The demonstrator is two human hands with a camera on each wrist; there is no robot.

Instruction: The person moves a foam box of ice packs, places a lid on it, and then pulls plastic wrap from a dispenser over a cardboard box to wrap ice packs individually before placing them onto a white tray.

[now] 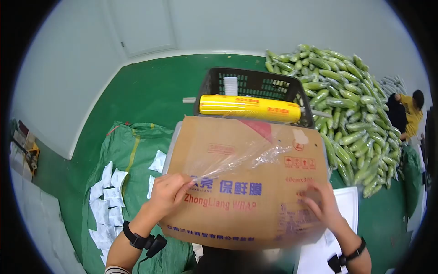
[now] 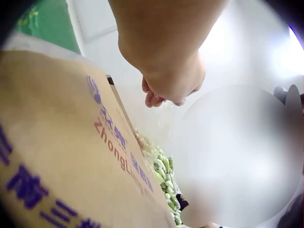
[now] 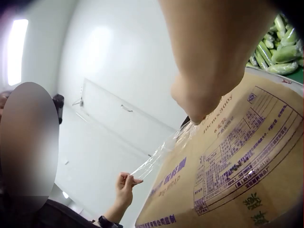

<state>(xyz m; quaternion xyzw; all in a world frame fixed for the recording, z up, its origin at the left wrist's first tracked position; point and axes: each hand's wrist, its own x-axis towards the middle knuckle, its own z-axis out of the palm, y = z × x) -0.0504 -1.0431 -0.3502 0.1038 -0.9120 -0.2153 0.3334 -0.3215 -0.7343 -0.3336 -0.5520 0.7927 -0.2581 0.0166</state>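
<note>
My left hand (image 1: 171, 194) pinches the end of a clear sheet of cling film (image 1: 232, 162), which stretches in a crumpled strip over the cardboard box (image 1: 273, 219). Above the box's right side is my right hand (image 1: 321, 203), slightly blurred, thumb and fingers apart with nothing between them in the head view. The right wrist view overlaps that hand (image 3: 204, 102) with the far end of the film. Beyond the box's back edge lies a yellow roll of cling film (image 1: 248, 107) on a metal rod (image 1: 188, 100), across a black plastic crate (image 1: 212, 82).
A large heap of film-wrapped green vegetables (image 1: 351, 105) covers the floor at the right. A person in a yellow top (image 1: 414, 116) is beside it. At the left, several white packets (image 1: 114, 194) lie on a green woven sheet (image 1: 137, 146). A white board (image 1: 349, 205) is at the right.
</note>
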